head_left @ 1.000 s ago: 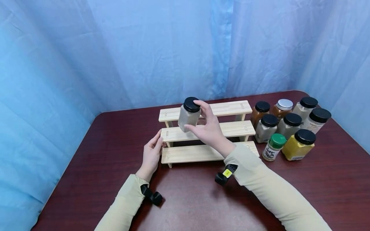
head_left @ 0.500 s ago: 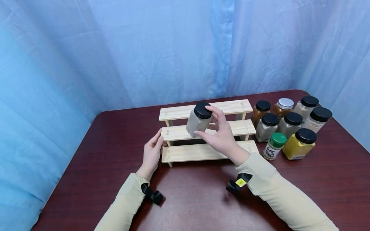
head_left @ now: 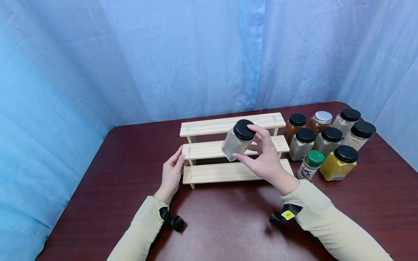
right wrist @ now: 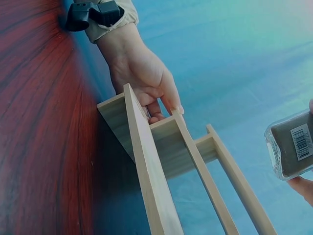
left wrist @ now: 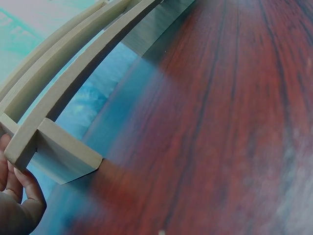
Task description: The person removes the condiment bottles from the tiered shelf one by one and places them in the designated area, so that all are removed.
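Observation:
In the head view my right hand [head_left: 268, 162] grips a spice jar [head_left: 232, 144] with a black lid and pale grey-brown contents, thumb low on its side and fingers at the lid. The jar tilts, raised in front of the middle tier of a three-tier wooden rack [head_left: 215, 174]. My left hand [head_left: 170, 176] holds the rack's left end at the middle shelf. From the right wrist, thumb and fingers of that hand [right wrist: 142, 71] pinch the shelf's end, and a barcode shows on the jar's base [right wrist: 291, 147]. The left wrist view catches the rack's end [left wrist: 68, 152] beside curled fingers.
Several jars stand right of the rack, among them a yellow jar [head_left: 336, 168], a green-lidded shaker [head_left: 308, 168] and a silver-lidded brown jar [head_left: 320, 125]. Blue curtains [head_left: 183, 58] hang behind the dark red wooden table [head_left: 222, 221].
My right hand has carried the jar to the right and slightly downward, toward me, tilting it more. My left hand stays on the rack's end.

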The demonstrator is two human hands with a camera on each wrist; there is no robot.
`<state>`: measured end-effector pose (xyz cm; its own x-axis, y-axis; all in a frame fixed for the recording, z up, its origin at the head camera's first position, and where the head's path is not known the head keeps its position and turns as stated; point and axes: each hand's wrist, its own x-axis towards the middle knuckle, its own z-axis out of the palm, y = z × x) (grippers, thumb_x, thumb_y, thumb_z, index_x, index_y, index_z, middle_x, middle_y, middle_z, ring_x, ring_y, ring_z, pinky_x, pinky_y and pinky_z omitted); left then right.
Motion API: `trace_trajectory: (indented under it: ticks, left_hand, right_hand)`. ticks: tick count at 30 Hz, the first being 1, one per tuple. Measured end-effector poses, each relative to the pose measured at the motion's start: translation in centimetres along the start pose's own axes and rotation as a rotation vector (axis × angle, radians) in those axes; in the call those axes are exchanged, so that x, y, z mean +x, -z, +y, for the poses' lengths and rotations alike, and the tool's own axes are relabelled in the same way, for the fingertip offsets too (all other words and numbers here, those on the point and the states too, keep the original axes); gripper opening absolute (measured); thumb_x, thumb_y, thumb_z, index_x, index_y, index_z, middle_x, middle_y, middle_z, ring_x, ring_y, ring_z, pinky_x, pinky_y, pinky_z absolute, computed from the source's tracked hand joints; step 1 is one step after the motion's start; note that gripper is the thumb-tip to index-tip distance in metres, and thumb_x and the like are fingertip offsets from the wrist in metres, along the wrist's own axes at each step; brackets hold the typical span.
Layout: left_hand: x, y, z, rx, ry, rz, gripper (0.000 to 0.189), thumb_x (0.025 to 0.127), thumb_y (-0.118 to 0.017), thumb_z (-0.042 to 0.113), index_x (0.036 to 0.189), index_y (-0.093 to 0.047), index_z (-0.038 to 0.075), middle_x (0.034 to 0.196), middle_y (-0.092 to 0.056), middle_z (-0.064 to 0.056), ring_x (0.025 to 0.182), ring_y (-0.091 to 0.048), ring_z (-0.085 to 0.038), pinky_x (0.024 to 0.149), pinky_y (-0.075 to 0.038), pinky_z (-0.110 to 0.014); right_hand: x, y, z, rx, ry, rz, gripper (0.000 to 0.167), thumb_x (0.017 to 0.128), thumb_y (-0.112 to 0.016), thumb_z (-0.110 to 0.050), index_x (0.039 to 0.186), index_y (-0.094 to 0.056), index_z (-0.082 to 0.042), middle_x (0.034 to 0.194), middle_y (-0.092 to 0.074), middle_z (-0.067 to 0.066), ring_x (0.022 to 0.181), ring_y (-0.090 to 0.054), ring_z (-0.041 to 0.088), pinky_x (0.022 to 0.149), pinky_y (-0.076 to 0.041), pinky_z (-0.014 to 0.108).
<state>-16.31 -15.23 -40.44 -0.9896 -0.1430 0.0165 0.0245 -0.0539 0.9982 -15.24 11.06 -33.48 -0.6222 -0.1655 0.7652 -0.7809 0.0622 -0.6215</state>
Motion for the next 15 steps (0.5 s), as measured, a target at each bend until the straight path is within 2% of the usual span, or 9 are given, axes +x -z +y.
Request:
trace_trajectory:
  ticks: [4,6,11,15]
  left_hand:
    - [0.0,0.0,-0.1,0.002,-0.003,0.004,0.043,0.100,-0.047,0.012,0.142,-0.043,0.009,0.111,-0.061,-0.004,0.074,-0.055,0.000,0.064,-0.043,-0.015]
    - [0.1,0.1,-0.1,0.001,-0.004,0.002,0.043,0.100,-0.047,0.012,0.142,-0.043,0.008,0.111,-0.061,-0.002,0.075,-0.055,0.000,0.064,-0.043,-0.015]
    - [0.0,0.0,0.0,-0.009,-0.001,0.003,0.043,0.100,-0.046,0.010,0.143,-0.042,0.008,0.125,-0.057,-0.013,0.075,-0.055,0.000,0.067,-0.045,-0.014]
    - [0.0,0.0,0.1,0.004,-0.011,-0.007,0.043,0.100,-0.046,0.011,0.143,-0.041,0.006,0.132,-0.052,-0.019,0.075,-0.054,0.001,0.067,-0.044,-0.014]
  right_hand:
    - [-0.4,1.0,-0.2,-0.005,0.005,-0.005,0.078,0.066,-0.074,0.021,0.130,-0.030,0.009,0.126,-0.050,-0.017,0.107,-0.056,0.000,0.082,-0.051,0.017]
    - [-0.6,1.6,-0.3,-0.010,0.003,-0.007,0.073,0.073,-0.076,0.009,0.129,-0.029,0.010,0.126,-0.051,-0.017,0.107,-0.056,0.000,0.082,-0.050,0.017]
    - [-0.8,2.8,-0.5,-0.025,0.015,-0.009,0.073,0.082,-0.073,-0.024,0.128,-0.028,0.011,0.127,-0.051,-0.014,0.107,-0.057,0.002,0.081,-0.051,0.017]
    - [-1.0,3.7,-0.7,-0.057,0.024,-0.009,0.077,0.083,-0.070,-0.036,0.127,-0.028,0.011,0.128,-0.051,-0.014,0.108,-0.057,0.002,0.081,-0.050,0.016]
